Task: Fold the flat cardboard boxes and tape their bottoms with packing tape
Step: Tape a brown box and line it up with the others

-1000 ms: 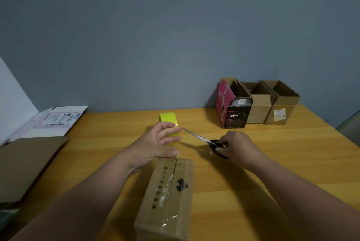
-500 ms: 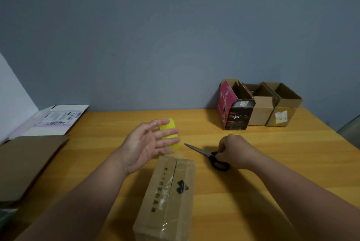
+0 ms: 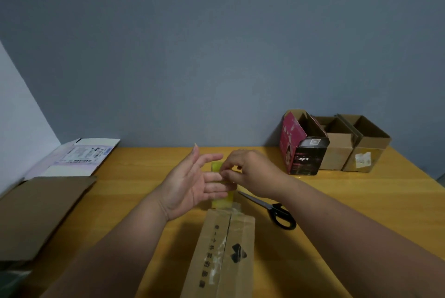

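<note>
A folded brown cardboard box lies lengthwise in front of me, with clear tape along its centre seam and a tape end sticking past its far edge. Just beyond it is the yellow-green packing tape roll. My left hand is held open, palm to the right, its straight fingers across the roll. Part of the roll is hidden behind them. My right hand pinches at the roll by my left fingertips. Black-handled scissors lie loose on the table to the right of the box.
Three upright folded boxes stand at the back right against the wall: a pink and black one and two brown ones. Flat brown cardboard and a flat white box lie at the left of the wooden table.
My right hand put the scissors down on the table and moved left to the tape roll. My left hand opened from gripping the roll to straight fingers.
</note>
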